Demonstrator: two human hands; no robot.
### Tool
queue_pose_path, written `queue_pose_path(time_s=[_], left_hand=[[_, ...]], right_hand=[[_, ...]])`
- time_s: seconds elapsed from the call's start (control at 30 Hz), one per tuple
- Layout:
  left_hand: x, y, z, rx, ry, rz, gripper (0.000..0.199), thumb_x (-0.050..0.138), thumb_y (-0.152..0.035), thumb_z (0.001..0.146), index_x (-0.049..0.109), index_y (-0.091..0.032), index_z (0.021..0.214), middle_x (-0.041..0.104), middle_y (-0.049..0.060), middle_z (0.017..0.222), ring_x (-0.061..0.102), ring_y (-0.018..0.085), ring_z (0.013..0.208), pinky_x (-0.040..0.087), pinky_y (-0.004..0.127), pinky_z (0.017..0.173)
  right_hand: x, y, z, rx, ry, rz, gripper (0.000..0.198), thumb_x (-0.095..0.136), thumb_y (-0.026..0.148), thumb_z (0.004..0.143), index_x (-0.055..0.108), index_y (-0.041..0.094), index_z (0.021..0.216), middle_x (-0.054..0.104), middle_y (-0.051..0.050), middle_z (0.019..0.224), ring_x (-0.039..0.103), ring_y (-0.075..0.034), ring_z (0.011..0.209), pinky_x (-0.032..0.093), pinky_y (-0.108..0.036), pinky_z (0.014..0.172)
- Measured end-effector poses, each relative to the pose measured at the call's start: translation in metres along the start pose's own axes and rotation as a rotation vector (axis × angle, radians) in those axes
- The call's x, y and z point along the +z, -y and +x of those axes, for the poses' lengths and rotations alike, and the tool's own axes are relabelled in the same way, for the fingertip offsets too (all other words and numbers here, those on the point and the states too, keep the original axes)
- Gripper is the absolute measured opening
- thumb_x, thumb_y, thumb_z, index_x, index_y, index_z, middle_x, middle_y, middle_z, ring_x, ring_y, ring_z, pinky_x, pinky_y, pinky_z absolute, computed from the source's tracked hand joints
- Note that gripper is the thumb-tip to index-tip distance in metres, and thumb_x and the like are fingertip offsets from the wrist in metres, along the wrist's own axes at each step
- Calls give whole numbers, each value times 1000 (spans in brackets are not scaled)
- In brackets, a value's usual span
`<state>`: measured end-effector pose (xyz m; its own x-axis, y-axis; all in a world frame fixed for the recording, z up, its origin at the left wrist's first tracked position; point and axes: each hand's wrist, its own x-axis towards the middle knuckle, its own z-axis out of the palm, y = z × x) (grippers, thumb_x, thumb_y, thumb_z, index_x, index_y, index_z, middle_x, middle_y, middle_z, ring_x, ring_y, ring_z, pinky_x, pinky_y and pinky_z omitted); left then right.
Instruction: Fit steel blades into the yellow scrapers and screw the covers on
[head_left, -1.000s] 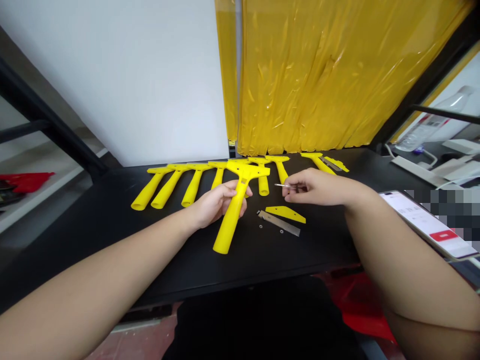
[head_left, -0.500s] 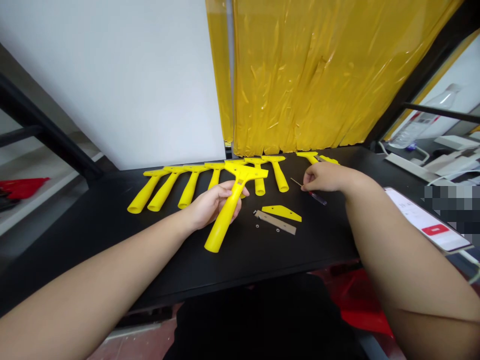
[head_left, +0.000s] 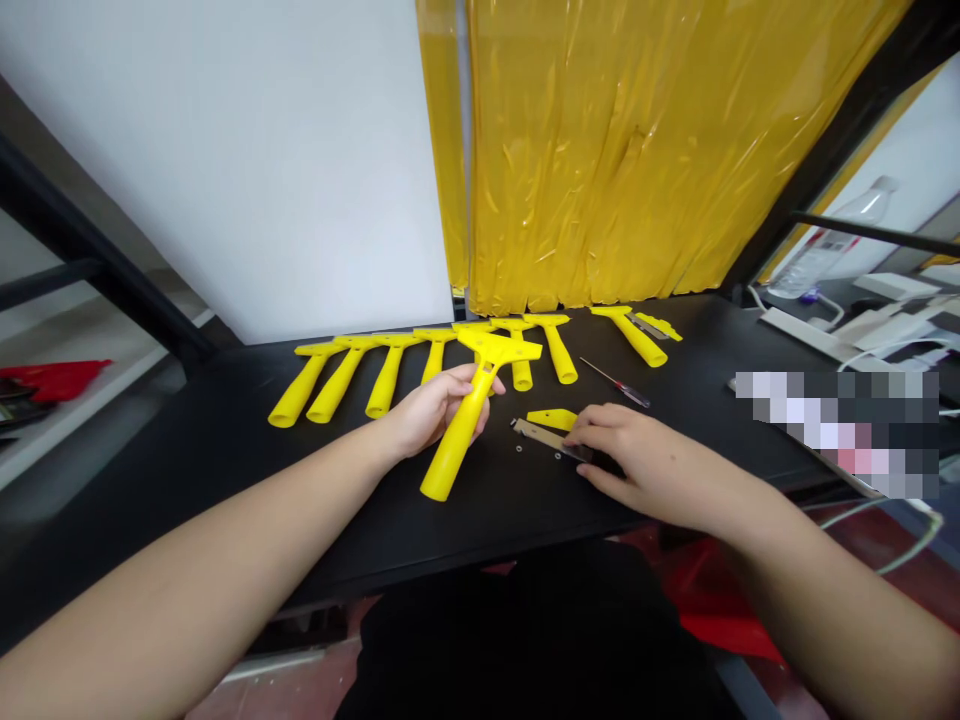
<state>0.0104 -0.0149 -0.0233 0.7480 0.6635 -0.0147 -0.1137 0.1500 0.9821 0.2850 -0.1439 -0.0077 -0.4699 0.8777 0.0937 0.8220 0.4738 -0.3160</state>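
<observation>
Left row: four yellow handles lie on the black desk, T-shaped heads away from you, hollow ends toward you and slightly left.
Left grip: your fingers are closed around the upper shaft of the held handle, in front of that row.
Held handle's axis: long, running from the hollow end, near you and left, to the T-shaped head, away from you and slightly right; the head spreads crosswise.
Behind it: the held head partly hides another yellow handle; two more, the back handles, lie just right of it.
Loose parts: a metal strip slants right and toward you, yellow plate just beyond, two small rings on your side of it.
Right grip: fingertips at the strip's right end, covering it and part of the plate; you cannot tell whether they pinch it.
Screwdriver: beyond your right hand, tip pointing away and left.
Far right: another handle, the end handle, lies beside a blade and a yellow piece.
</observation>
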Motion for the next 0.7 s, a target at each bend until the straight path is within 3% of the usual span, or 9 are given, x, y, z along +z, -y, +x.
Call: queue_pose_path(time_s=[0.1, 0.23, 0.43, 0.57, 0.7], left_hand=[[1, 0, 1, 16, 3, 3, 33, 52, -35, 83, 60, -14, 107, 64, 3, 62, 59, 19, 53, 48, 29, 52], [0, 1, 1, 48, 10, 1, 32, 53, -34, 83, 62, -13, 106, 64, 3, 63, 60, 18, 54, 47, 29, 52], [0, 0, 1, 39, -6, 2, 32, 53, -35, 83, 60, -14, 106, 64, 3, 63, 60, 19, 54, 47, 29, 52], [3, -1, 1, 35, -5, 8, 31, 53, -35, 82, 60, -15, 105, 64, 3, 62, 59, 18, 54, 47, 28, 53], [3, -2, 1, 32, -2, 13, 30, 53, -34, 82, 61, -15, 104, 64, 3, 62, 59, 18, 55, 47, 29, 54]], right_hand=[[15, -1, -23, 26, -69, -12, 36, 57, 31, 103, 69, 23, 136, 67, -13, 124, 64, -29, 117, 55, -50, 105], [23, -1, -46, 44, -159, -4, 44, 61, 35, 102, 63, 25, 144, 63, -14, 134, 62, -31, 122, 56, -53, 107], [25, 7, -62, 22, -146, -21, 60, 70, 32, 94, 56, 26, 152, 63, -14, 133, 61, -33, 123, 58, -55, 103], [29, 12, -66, 22, -171, -36, 54, 68, 19, 91, 62, 25, 144, 64, -12, 128, 63, -31, 118, 59, -50, 101], [35, 15, -68, -4, -189, -46, 46, 61, 16, 96, 62, 23, 141, 64, -13, 124, 64, -29, 111, 59, -49, 98]])
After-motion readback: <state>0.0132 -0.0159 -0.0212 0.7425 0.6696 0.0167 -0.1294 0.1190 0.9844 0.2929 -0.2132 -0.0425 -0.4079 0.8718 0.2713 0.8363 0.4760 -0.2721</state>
